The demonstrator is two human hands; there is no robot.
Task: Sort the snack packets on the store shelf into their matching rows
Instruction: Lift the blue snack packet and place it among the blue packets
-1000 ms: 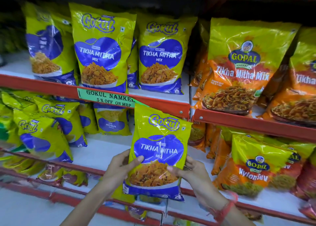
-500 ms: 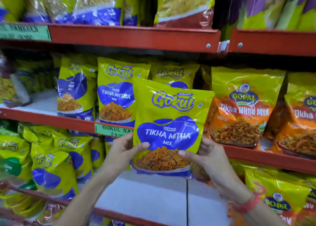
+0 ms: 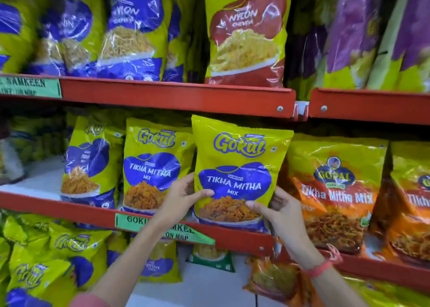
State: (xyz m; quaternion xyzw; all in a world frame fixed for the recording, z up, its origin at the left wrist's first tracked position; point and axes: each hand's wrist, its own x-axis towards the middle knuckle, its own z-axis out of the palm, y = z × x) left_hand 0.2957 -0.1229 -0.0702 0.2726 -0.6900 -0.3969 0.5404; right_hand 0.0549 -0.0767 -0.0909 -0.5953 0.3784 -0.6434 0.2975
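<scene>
I hold a yellow-and-blue Gokul Tikha Mitha Mix packet (image 3: 237, 167) upright with both hands, its base at the front edge of the middle red shelf (image 3: 58, 206). My left hand (image 3: 183, 197) grips its lower left side, thumb across the front. My right hand (image 3: 279, 210) grips its lower right corner. Just to its left stands a matching Gokul Tikha Mitha Mix packet (image 3: 151, 167). To its right stand orange Gopal Tikha Mitha Mix packets (image 3: 337, 190).
The top shelf (image 3: 176, 95) carries blue Gokul nylon packets (image 3: 132, 32), a red Nylon Chevda packet (image 3: 246, 34) and purple packets (image 3: 356, 32). Below are more Gokul packets (image 3: 69, 260) at the left. A green price label (image 3: 162, 227) hangs on the middle shelf lip.
Both hands have lifted the packet from the lower shelf level up to the middle shelf, into the spot right of the matching packet. My view has tilted upward.
</scene>
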